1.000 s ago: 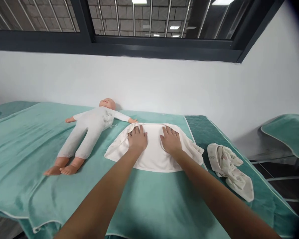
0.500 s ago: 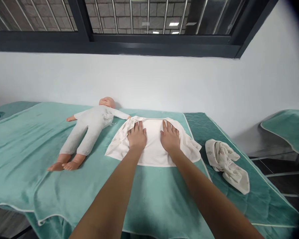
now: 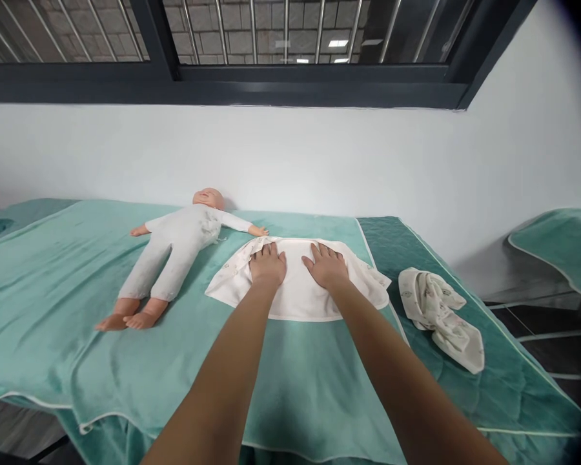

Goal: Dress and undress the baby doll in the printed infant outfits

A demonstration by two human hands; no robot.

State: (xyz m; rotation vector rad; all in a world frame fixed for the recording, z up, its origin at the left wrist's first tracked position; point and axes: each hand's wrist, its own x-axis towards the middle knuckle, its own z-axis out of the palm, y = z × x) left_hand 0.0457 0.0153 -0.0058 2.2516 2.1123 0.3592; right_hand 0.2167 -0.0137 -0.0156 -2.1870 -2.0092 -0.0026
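A white cloth garment (image 3: 300, 297) with a small print on its sides lies spread on the green bed cover. My left hand (image 3: 268, 265) rests flat on its left half, fingers stretched toward the far edge. On the right half lies my right hand (image 3: 326, 263), palm down with its thumb spread. Neither hand grips the fabric. To the left, a baby doll (image 3: 181, 232) in a white suit lies on its back, one arm reaching toward the garment's far left corner. A crumpled printed cloth (image 3: 440, 316) sits to the right.
The light green cover (image 3: 101, 258) overlies a darker green quilted sheet (image 3: 503, 381) on the right. Behind the bed is a white wall (image 3: 290, 161) below a dark window frame (image 3: 310, 85). Another green-covered surface (image 3: 561, 245) stands at the far right.
The garment's far edge has come nearer to me, uncovering the doll's hand. My right hand has shifted slightly left, and both hands remain flat on the cloth.
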